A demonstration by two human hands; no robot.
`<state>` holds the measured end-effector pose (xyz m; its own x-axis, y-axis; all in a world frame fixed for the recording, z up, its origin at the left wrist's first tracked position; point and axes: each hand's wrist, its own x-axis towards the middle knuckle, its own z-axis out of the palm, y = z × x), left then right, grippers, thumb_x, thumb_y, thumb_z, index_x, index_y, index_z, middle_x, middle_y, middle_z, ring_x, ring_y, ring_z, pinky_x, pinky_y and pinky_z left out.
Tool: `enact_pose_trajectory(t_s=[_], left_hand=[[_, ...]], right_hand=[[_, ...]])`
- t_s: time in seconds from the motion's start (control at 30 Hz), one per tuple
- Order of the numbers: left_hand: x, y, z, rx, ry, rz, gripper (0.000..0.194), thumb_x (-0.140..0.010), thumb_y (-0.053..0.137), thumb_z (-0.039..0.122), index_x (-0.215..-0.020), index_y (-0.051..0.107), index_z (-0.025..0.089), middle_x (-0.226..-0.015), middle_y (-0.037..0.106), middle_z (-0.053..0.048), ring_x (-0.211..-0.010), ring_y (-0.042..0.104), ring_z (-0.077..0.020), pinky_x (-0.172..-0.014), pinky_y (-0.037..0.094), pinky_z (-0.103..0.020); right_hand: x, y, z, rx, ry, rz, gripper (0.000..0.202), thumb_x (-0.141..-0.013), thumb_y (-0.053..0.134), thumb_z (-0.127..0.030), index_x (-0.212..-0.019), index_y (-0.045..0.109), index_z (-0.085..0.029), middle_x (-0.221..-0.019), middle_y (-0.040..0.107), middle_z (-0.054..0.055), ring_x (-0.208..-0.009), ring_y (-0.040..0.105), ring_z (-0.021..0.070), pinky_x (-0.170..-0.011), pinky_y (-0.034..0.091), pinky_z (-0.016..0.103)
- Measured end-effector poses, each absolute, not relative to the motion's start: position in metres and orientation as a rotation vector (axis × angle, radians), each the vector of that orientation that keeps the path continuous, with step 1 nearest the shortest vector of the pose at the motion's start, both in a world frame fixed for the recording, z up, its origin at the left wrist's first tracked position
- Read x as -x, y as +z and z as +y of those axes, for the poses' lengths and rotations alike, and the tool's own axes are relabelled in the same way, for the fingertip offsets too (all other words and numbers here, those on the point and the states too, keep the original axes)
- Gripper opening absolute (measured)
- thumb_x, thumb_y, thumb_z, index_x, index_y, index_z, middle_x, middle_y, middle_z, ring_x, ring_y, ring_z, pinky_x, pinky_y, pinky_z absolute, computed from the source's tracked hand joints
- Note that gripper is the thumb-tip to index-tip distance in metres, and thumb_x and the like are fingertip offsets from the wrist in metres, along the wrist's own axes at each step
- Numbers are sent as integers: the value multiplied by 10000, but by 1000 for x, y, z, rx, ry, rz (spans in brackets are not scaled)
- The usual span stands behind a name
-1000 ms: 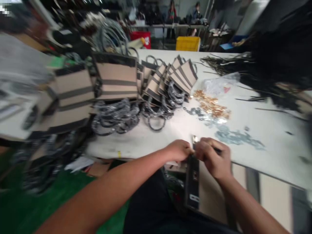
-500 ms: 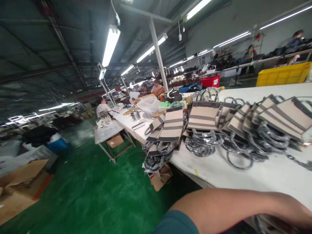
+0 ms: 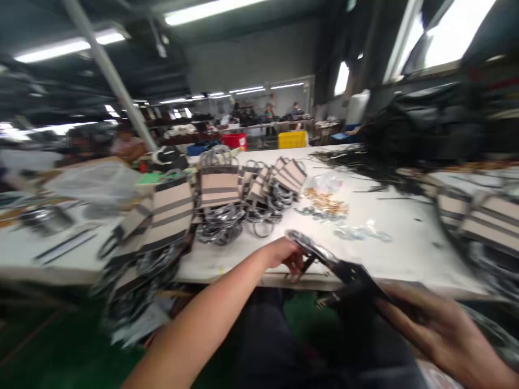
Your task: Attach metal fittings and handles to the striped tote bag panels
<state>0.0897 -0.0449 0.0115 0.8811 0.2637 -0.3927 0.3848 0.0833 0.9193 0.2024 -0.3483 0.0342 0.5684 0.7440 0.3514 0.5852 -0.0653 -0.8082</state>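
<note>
My left hand [image 3: 288, 257] is at the near edge of the white table [image 3: 405, 237], its fingers on the wrapped handle [image 3: 312, 249] of a dark bag. My right hand [image 3: 440, 329] grips the dark body of that bag [image 3: 360, 286] low at the right, over my lap. The picture is blurred, so the finger positions are unclear. Beyond my left hand a row of beige bags with dark stripes [image 3: 221, 186] stands and leans on the table, with a heap of plastic-wrapped ring handles [image 3: 221, 227] in front of them.
Gold metal fittings [image 3: 326, 201] and silvery pieces [image 3: 359, 232] lie scattered mid-table. A black pile of straps and material [image 3: 425, 129] fills the far right. More striped bags [image 3: 486, 221] sit at the right edge. Red [image 3: 234, 140] and yellow [image 3: 292, 139] crates and other people are far behind.
The camera swung left across the workshop and back to the table. My hands, close together on a small metal piece a second ago, are now apart with the bag lifted between them.
</note>
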Motion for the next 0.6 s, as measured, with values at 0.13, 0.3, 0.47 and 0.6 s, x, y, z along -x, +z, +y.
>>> enact_pose_trajectory(t_s=[0.13,0.3,0.47,0.6], left_hand=[[-91,17,-42,-1536,189,402,540,-828,713,717,-834,657,180,-704,608,4,-590,538,-111,-505,389,-200],[-67,56,-74,-1222,342,188,582,-906,646,703,-1061,754,153,-959,731,-110,-843,666,-213,-722,545,-293],[-63,82,-92,-1168,482,256,362,-759,913,357,-1056,785,194,-859,748,-37,-765,677,-167,-723,538,-250],[-64,92,-98,-1223,552,261,320,-788,904,361,-1026,794,178,-854,764,-38,-801,702,-170,-765,557,-244]], right_hand=[[-225,59,-349,1590,579,-781,354,-862,791,-551,-890,779,-199,-798,737,59,-687,673,217,-583,526,266],[-235,51,-332,1239,693,-587,320,-818,860,-476,-924,770,-188,-794,724,33,-684,653,179,-628,508,255],[-243,40,-321,1333,581,-610,385,-801,854,-543,-921,774,-186,-792,720,34,-682,629,177,-600,476,253],[-246,50,-311,1574,229,-827,473,-767,867,-530,-1096,797,-198,-946,764,63,-778,648,216,-669,520,299]])
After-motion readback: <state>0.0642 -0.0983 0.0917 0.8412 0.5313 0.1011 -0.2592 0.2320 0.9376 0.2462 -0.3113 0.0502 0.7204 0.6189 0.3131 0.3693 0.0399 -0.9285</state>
